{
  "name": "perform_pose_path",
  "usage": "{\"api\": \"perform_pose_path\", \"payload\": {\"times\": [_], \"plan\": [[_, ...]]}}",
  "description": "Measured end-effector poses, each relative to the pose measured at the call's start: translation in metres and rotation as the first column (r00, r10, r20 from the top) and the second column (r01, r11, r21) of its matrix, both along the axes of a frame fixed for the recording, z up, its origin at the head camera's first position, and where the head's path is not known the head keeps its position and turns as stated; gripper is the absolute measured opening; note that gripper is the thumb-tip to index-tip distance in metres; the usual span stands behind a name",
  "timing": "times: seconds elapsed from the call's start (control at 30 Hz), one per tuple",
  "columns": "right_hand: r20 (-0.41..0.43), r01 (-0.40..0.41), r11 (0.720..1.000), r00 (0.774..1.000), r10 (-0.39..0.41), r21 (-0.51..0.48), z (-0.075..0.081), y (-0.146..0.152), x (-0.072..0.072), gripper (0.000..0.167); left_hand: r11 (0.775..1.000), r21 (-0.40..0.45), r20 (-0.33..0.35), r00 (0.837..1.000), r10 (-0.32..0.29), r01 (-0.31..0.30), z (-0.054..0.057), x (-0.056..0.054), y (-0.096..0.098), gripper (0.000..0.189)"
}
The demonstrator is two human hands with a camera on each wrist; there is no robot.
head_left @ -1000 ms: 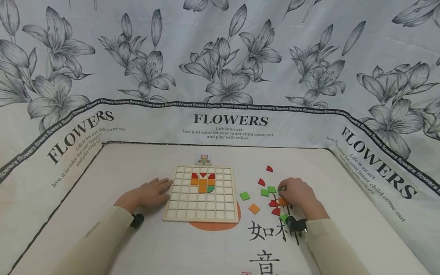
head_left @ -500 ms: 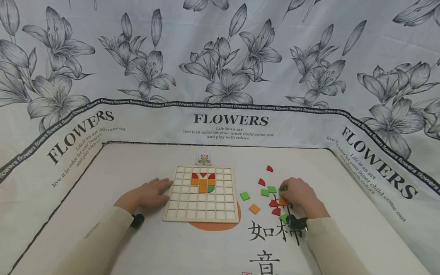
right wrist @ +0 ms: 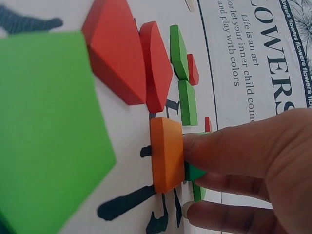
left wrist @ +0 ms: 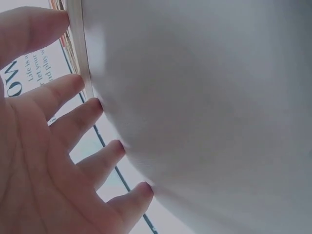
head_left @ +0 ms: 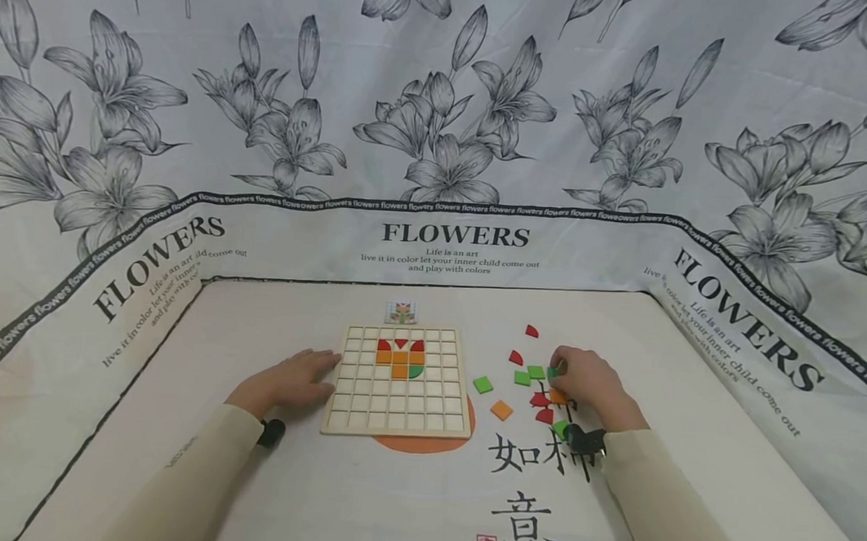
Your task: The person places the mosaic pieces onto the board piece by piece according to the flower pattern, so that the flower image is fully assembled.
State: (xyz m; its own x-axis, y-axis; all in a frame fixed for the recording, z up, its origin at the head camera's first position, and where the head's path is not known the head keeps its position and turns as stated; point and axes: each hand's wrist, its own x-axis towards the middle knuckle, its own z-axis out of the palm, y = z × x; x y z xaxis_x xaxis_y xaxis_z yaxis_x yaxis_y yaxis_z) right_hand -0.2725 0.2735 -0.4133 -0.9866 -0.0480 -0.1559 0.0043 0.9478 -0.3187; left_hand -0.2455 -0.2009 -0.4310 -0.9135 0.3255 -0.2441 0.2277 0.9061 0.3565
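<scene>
A wooden grid board (head_left: 367, 421) holds red, orange and dark green pieces in its upper middle cells. My left hand (head_left: 291, 384) rests at the board's left edge with fingers spread; in the left wrist view its thumb and index finger touch the board's side (left wrist: 77, 39). To the right of the board, my right hand (head_left: 593, 385) pinches a dark green piece (right wrist: 195, 173) between thumb and fingers, low over the cloth. The fingers hide much of it, so its full outline cannot be seen. An orange square tile (right wrist: 166, 155) lies right beside the thumb.
Loose green tiles (head_left: 482, 384), red quarter-round pieces (head_left: 531, 331) and an orange tile (head_left: 501, 410) lie between the board and my right hand. A small picture card (head_left: 402, 312) sits behind the board. Flower-printed cloth walls (head_left: 456, 259) enclose the table's back and sides.
My right hand has shifted very slightly, and more of the dark green piece shows at its fingertips. The left hand and the board have stayed in place.
</scene>
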Motion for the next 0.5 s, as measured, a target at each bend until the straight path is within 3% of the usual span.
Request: {"api": "perform_pose_path", "payload": {"times": [0.27, 0.5], "plan": [[-0.04, -0.006, 1.0, 0.999, 0.006, -0.016, -0.0003, 0.0006, 0.0011, 0.014, 1.0, -0.024, 0.012, 1.0, 0.019, -0.019, 0.0023, -0.004, 0.0033, 0.064], [-0.051, -0.024, 0.999, 0.998, 0.022, -0.04, 0.0024, 0.0017, 0.0028, 0.016, 0.995, -0.076, -0.004, 0.998, 0.069, -0.069, 0.003, -0.0073, 0.0054, 0.068]]}}
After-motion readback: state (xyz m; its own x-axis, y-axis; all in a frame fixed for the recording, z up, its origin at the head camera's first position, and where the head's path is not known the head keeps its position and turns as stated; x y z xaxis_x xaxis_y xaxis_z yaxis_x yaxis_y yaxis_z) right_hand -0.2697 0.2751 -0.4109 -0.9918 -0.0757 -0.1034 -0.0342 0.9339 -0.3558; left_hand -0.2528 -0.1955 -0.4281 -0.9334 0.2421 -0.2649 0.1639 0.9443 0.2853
